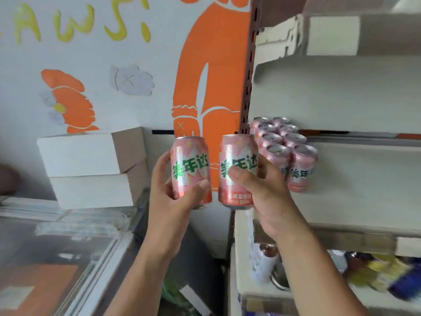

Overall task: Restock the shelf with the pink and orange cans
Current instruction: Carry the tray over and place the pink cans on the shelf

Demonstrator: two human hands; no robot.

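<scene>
Pink cans, two of them, are held upright in the air before the painted wall [136, 53], one in each hand. The left pink can [190, 166] sits in the left hand [173, 201], whose fingers [162, 163] curl round its far side while the thumb presses low on the front. The right pink can [237, 160] is gripped by the right hand [271, 195], thumb across the green lettering and fingers wrapped behind. Both forearms rise from the bottom edge. The two held cans are near each other but not touching. Just right of the right fingers, shelved pink cans [287, 144] stand in two rows at the left end of the white shelf [355, 183], beside a brown perforated upright [248, 76]. Left of the left fingers, two white cartons [86, 160] are stacked beyond a glass-topped case [68, 247]. Below the right wrist lie blurred bottles and packets [376, 277].
</scene>
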